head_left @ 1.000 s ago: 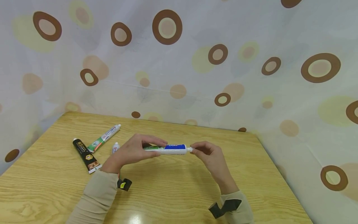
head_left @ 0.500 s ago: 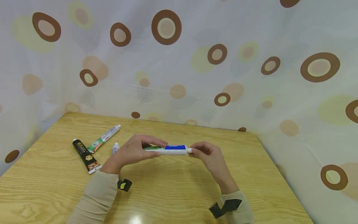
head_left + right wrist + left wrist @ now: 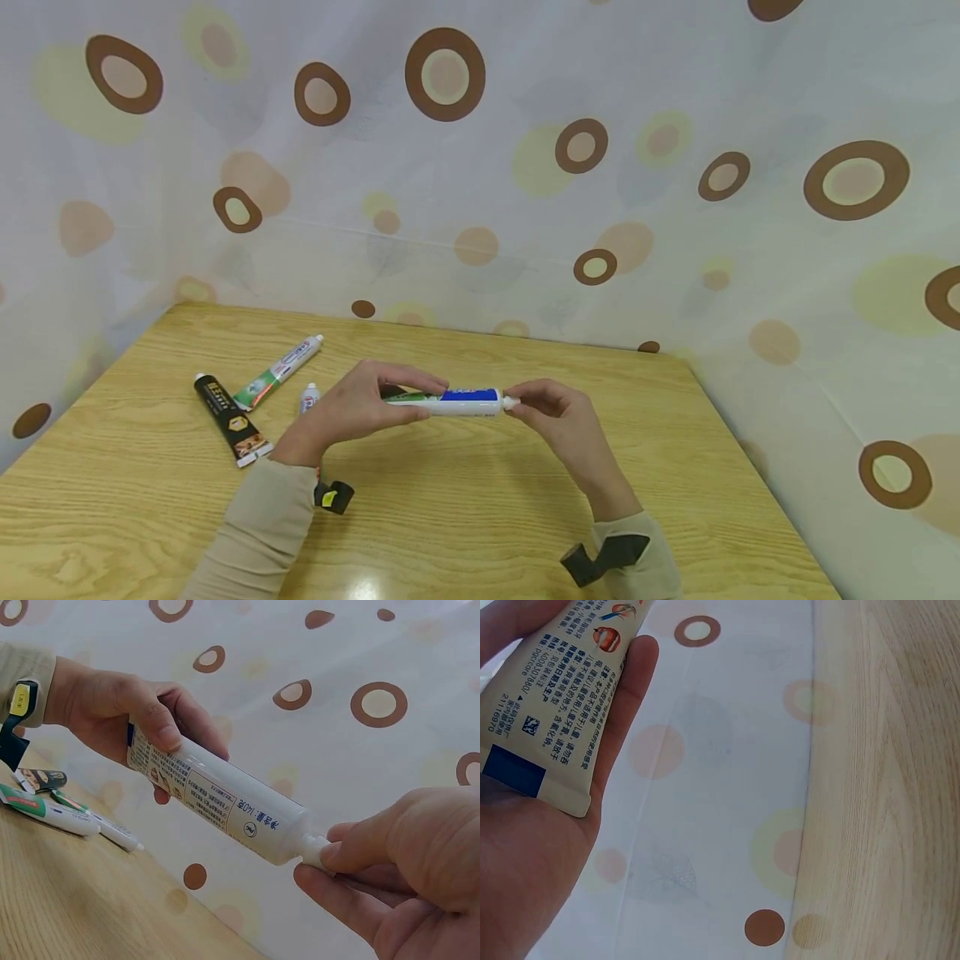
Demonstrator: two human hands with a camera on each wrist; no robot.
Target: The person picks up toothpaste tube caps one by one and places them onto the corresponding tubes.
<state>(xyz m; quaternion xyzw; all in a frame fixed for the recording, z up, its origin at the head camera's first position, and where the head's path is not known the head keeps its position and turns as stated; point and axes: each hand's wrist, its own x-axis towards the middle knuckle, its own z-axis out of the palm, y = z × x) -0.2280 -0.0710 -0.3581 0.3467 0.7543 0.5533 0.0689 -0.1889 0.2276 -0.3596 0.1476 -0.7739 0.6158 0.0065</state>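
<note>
Held level above the table is a white toothpaste tube (image 3: 468,403) with a blue and green print. My left hand (image 3: 356,408) grips its flat end between thumb and fingers. In the left wrist view the back of the tube (image 3: 555,697) lies along the palm, covered in small dark print. At the other end, my right hand (image 3: 562,425) pinches the small white cap (image 3: 510,403) between thumb and fingertips. The right wrist view has the cap (image 3: 313,847) at the tube's neck; whether it is loose there I cannot tell.
On the left of the wooden table (image 3: 465,517) lie a black tube (image 3: 231,418) and a white and green tube (image 3: 281,371). Another tube (image 3: 309,397) is mostly hidden behind the left hand. A patterned cloth (image 3: 480,167) hangs behind the table.
The right fingers have shifted slightly around the cap. The tube and the left hand stay almost where they were.
</note>
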